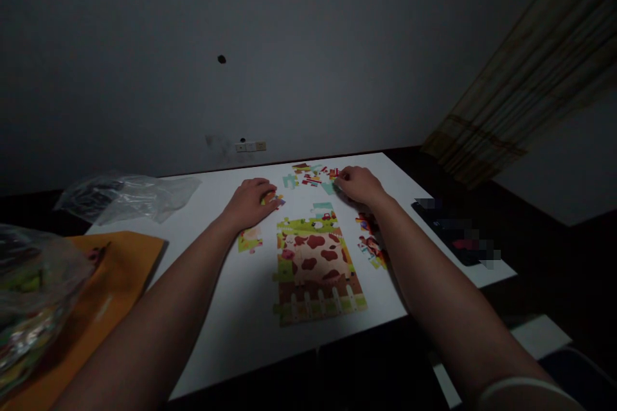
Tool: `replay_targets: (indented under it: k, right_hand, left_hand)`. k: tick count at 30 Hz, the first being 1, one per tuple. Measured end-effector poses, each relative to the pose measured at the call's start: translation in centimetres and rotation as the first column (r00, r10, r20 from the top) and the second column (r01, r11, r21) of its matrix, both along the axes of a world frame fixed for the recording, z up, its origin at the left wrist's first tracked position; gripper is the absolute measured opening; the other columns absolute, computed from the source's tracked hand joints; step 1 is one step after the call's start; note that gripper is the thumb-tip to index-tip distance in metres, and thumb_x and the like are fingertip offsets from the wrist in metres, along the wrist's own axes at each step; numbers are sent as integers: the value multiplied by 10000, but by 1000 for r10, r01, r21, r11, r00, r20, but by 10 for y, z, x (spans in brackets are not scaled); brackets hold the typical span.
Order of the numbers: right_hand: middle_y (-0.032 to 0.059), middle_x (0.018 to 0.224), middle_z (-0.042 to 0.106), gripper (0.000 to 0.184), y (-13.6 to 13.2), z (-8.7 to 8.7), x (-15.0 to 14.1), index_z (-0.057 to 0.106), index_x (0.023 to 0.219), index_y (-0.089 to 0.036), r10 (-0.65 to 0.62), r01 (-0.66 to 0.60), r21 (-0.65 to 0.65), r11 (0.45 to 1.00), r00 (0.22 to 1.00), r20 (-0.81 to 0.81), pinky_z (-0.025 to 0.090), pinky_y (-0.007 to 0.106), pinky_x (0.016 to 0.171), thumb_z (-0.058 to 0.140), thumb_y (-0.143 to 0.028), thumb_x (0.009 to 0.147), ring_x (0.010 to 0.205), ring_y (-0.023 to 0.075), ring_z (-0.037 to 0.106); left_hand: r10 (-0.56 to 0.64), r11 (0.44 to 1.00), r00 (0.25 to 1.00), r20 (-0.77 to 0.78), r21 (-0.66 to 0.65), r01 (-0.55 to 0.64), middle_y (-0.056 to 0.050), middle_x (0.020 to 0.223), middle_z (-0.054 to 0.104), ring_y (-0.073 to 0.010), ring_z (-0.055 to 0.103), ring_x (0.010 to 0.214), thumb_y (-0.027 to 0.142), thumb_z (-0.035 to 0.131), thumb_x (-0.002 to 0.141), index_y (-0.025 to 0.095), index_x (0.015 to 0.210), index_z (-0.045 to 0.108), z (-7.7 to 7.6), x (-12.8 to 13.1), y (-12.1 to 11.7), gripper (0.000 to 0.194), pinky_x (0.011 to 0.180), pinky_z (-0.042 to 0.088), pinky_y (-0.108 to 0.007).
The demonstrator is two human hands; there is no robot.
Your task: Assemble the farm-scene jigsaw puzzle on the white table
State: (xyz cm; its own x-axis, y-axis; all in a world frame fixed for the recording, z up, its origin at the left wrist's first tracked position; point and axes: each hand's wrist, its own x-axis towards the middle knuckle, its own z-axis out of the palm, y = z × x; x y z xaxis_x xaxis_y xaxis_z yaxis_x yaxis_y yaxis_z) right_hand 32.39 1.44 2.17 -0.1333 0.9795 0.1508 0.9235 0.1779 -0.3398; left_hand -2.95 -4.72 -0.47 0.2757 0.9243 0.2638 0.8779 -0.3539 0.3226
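Currently, the bare right hand (357, 185) is curling over red-and-teal cardboard puzzle pieces (331, 180), grip unclear; the bare left hand (251, 201) is resting loosely, ungripping, beside colourful pieces (274, 200).

The white worktop (231, 321) carried a partly joined cow puzzle (321, 263) — loose puzzle pieces (311, 174) lay beyond it and to both sides. A crumpled clear bag (139, 196) and an orange envelope (123, 270) lay at the left — a dark object (446, 231), partly blurred, at the right edge.
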Motion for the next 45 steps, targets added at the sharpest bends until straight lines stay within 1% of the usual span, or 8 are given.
replay_targets:
  k: [4, 8, 18, 23, 32, 37, 40, 45]
  right_hand:
    - [218, 1368, 720, 558, -5, 0, -4, 809, 1417, -235, 140, -136, -55, 989, 988, 71, 518, 552, 1094, 752, -543, 955, 1300, 417, 639]
    - [205, 1456, 655, 590, -8, -4, -5, 758, 1514, -318, 178, -170, -83, 982, 980, 87, 480, 587, 1145, 782, -521, 960, 1374, 435, 586]
    - [173, 1393, 684, 365, -4, -8, -5, 803, 1242, -245, 196, -193, -35, 981, 976, 96, 506, 524, 1114, 829, -433, 930, 1297, 386, 611]
    - [117, 1441, 746, 469, -8, 0, -6, 768, 1434, -309, 311, -310, -27, 950, 950, 33, 465, 554, 1183, 793, -320, 965, 1381, 377, 591]
    - [128, 1451, 732, 429, -11, 2, -6, 813, 1333, -269, 334, -339, -55, 939, 938, -94, 503, 483, 1166, 801, -197, 910, 1334, 319, 654]
    - [119, 1219, 804, 152, -7, 10, -6, 857, 1079, -270, 307, -309, 33, 950, 917, -253, 560, 478, 1031, 770, -281, 955, 1127, 313, 723]
    - [107, 1044, 800, 201, -11, 13, -19, 825, 1005, -249, 285, -295, 58, 954, 825, -488, 578, 451, 863, 835, -437, 934, 938, 283, 710]
    - [57, 986, 764, 274, -33, 2, -57, 735, 933, -258, 308, -469, -24, 883, 617, -724, 546, 363, 732, 884, -479, 871, 847, 214, 668]
  left_hand:
    - [-10, 1000, 1000, 1, 17, 10, -146, 1453, 726, -377, 623, 1376, 666, 631, 997, 258, 1307, 819, 1, 2, -1, 546, 1223, 480, -572]
    - [-11, 1000, 1000, 5, 16, 11, -160, 1454, 726, -389, 626, 1369, 657, 640, 993, 239, 1303, 826, 0, 1, 0, 553, 1201, 495, -584]
    - [-9, 1000, 1000, 9, 21, 9, -149, 1441, 735, -381, 637, 1360, 647, 632, 995, 272, 1284, 831, 0, 2, -1, 514, 1198, 500, -579]
    - [-12, 1000, 1000, 5, 16, 12, -160, 1450, 728, -381, 636, 1349, 651, 626, 997, 247, 1296, 831, 1, 2, -1, 543, 1204, 493, -577]
    - [-12, 1000, 1000, 13, 7, 12, -155, 1462, 721, -375, 623, 1370, 650, 628, 1003, 247, 1320, 820, -1, 0, -1, 547, 1203, 493, -574]
    - [-23, 1000, 1000, 9, 20, 23, -155, 1454, 721, -376, 622, 1379, 643, 638, 1005, 241, 1314, 823, -3, 0, 1, 540, 1220, 483, -569]
    - [-25, 999, 1000, 8, 30, 25, -162, 1444, 726, -387, 627, 1370, 637, 641, 1003, 235, 1302, 826, -3, 0, 1, 534, 1209, 492, -581]
    - [-24, 999, 1000, 13, 38, 23, -153, 1428, 738, -387, 642, 1354, 640, 648, 994, 255, 1279, 834, -2, 1, 1, 514, 1187, 511, -580]
